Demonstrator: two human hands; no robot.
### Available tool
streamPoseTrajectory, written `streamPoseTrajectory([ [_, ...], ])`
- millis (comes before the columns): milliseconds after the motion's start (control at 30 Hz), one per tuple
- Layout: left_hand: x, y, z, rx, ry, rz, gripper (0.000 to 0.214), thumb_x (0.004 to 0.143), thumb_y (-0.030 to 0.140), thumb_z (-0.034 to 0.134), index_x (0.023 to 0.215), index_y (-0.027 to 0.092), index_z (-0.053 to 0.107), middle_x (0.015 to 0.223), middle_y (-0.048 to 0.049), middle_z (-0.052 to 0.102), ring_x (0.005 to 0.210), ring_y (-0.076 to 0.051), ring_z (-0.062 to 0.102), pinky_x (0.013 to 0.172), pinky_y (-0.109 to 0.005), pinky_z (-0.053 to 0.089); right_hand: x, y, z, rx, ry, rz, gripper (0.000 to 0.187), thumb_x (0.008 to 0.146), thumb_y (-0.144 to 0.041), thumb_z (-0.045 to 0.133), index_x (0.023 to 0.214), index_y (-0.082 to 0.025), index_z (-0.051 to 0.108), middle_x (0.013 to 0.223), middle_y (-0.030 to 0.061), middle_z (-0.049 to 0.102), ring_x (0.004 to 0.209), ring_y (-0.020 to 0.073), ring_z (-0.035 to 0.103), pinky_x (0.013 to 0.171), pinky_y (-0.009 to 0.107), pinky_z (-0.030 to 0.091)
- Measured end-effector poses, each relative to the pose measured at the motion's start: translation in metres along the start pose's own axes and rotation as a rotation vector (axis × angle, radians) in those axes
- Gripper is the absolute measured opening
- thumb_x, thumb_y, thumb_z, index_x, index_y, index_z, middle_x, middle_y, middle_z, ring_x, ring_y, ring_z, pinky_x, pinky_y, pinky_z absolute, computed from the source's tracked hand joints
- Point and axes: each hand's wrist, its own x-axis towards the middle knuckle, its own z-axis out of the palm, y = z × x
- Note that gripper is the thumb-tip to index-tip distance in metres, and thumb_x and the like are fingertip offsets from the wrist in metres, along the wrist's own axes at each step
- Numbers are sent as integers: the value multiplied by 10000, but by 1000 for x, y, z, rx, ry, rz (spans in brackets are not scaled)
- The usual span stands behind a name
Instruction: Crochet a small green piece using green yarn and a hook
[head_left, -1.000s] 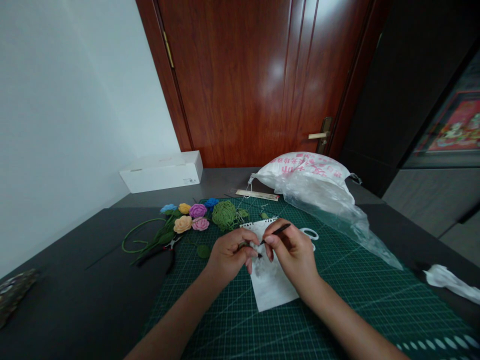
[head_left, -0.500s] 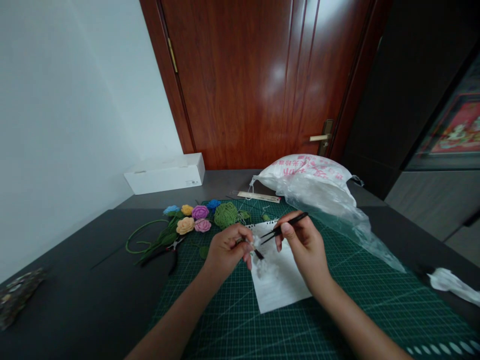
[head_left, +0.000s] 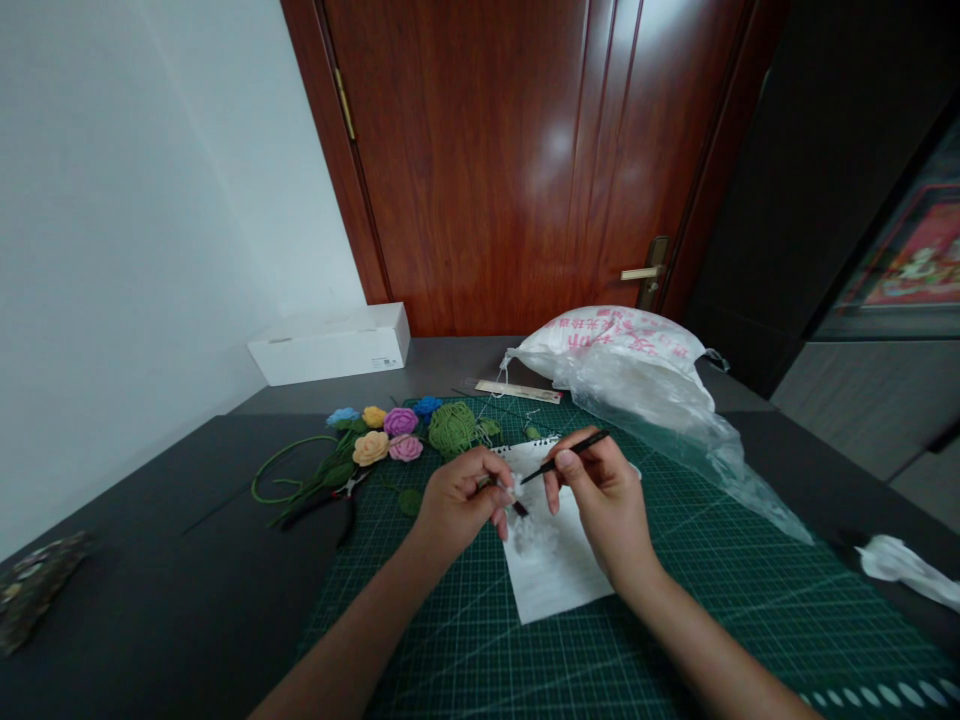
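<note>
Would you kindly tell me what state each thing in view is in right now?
Left hand: pinching a small item, too small to identify.
Right hand: gripping black tweezers.
Black tweezers: tips at the left fingers.
Paper sheet: lying flat on the cutting mat.
Green yarn ball: wound, resting on the mat.
Plastic bag: slumped and crumpled.
Wooden door: shut.

Over the green cutting mat, a hand could pass to the right of the right hand, along the mat's lower right, as far as the plastic bag, whose loose folds block the way toward the far right. Left of the left hand, the crocheted roses, green yarn ball and pliers crowd the way. Between the hands, where the tweezers reach across, the gap looks narrow, though this angle makes it hard to judge.
</note>
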Motion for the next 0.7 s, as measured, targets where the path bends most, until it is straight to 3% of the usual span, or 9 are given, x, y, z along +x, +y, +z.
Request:
streamPoseTrajectory([
  [133,-2,-1,1,-8,1,-4,105,740,167,734,755,161,631,640,34,617,411,-90,575,408,-225,536,-2,1,1,-37,-14,-27,207,958,-376,657,826,-235,583,556,-80,566,396,117,567,451,254,456],
  [300,-5,-3,3,-4,2,-6,103,727,147,720,806,174,658,537,66,569,397,-98,554,418,-229,545,-5,2,2,-117,-76,-63,216,947,-360,677,781,-228,637,600,-42,607,430,120,572,454,256,444],
  [467,-3,-6,2,7,-13,-24,57,721,144,712,730,158,658,538,51,572,385,-91,543,391,-217,526,-5,8,2,-171,-121,-79,229,950,-355,674,766,-222,644,644,-27,622,458,116,579,471,254,456],
  [700,2,-1,-1,7,2,-18,87,739,153,717,750,163,631,508,73,531,389,-99,548,408,-237,550,2,1,-7,-73,36,-53,186,989,-389,626,894,-232,596,647,-45,605,499,132,603,501,263,495],
])
